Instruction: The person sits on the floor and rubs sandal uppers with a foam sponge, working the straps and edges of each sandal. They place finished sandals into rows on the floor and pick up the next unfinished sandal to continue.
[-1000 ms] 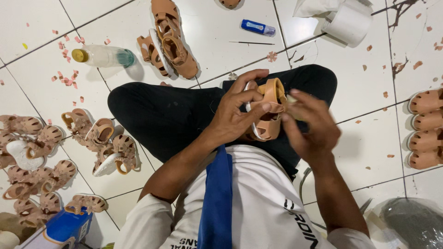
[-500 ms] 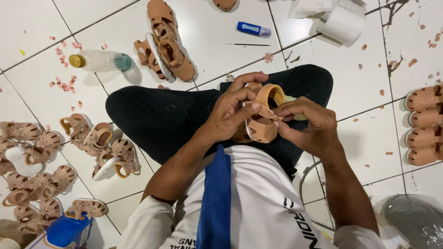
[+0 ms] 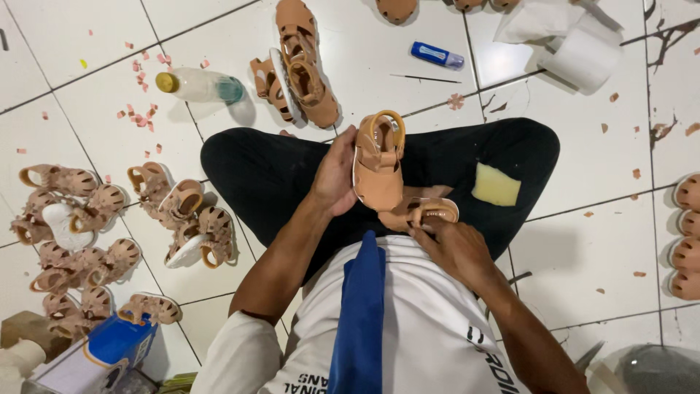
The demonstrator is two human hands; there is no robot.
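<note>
Left grip (image 3: 337,175) clenched round tan sandal (image 3: 379,164), held upright over lap. Right grip (image 3: 453,246) pinching second sandal (image 3: 423,212) on thigh. Light, soft, bendy, I'd say; best held by sole edge.

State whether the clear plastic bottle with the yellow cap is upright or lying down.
Lying down: the clear plastic bottle rests on its side on the white tiled floor, yellow cap pointing left.

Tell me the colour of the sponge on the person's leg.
Pale yellow sponge, seen in the head view.
</note>
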